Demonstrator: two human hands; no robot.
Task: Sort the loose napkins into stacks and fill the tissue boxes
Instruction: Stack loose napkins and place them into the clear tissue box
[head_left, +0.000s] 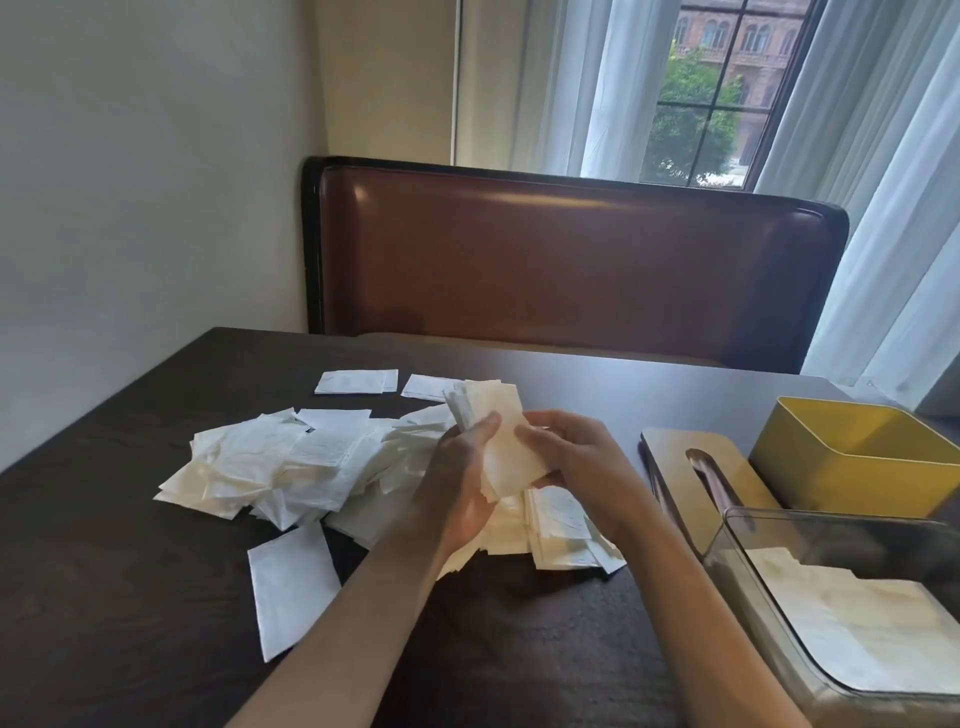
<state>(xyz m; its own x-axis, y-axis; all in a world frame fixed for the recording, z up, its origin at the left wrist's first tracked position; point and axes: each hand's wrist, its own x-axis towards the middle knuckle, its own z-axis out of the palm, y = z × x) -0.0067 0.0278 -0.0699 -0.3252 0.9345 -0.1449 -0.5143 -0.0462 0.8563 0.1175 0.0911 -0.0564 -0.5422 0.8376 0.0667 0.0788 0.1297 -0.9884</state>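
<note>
Gripping a thin white paper napkin stack above the dark wooden table, left hand and right hand pinch opposite edges; light, limp sheets likely slide apart unless squeezed.

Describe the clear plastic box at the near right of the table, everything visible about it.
The clear box is a see-through, rounded-cornered plastic container, open on top, standing at the near right corner of the dark table. Its right side runs out of the frame. Inside lies a flat layer of white napkins covering the bottom; it is far from full. The wooden slotted lid lies just behind it and the yellow box stands beyond. Neither hand touches it.
</note>
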